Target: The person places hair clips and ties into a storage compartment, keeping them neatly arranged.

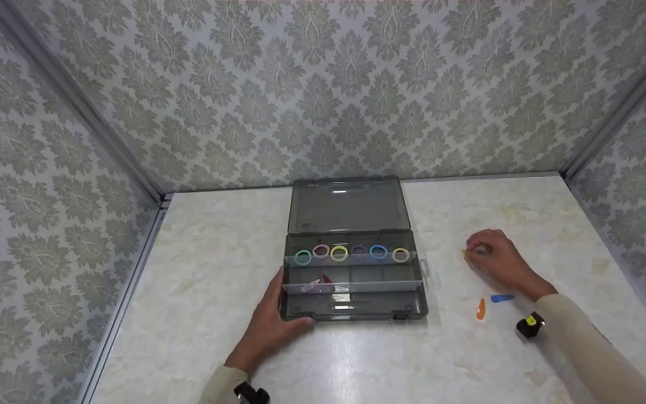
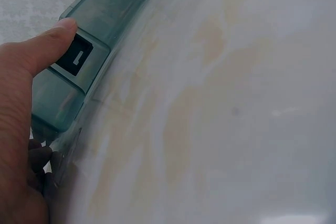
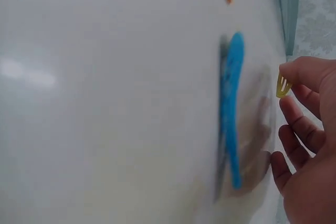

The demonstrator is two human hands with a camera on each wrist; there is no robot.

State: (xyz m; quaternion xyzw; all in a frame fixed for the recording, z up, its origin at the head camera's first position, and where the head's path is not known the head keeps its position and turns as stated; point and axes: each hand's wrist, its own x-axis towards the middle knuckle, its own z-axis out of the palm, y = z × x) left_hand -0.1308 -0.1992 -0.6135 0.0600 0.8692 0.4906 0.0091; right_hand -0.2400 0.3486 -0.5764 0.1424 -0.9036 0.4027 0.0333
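My right hand [image 1: 499,259] pinches a yellow snap hair clip [image 3: 283,84] between thumb and fingertips, above the table to the right of the box. Below that hand lie a blue hair clip [image 1: 502,298] and an orange hair clip [image 1: 480,309]. My left hand [image 1: 271,318] grips the front left corner of a smoky clear plastic organizer box [image 1: 284,303], its thumb by the front latch [image 2: 75,55] and its other fingers along the side. In the box's middle row, a pink hair clip [image 1: 311,285] and a dark red one [image 1: 327,280] lean by the divider.
Several coloured hair ties stand in the box's back row, among them a green one [image 1: 303,258] and a blue one [image 1: 379,252]. The lid [image 1: 348,207] lies opened back toward the patterned wall [image 1: 323,112]. Pale marbled table [image 1: 216,252] surrounds the box.
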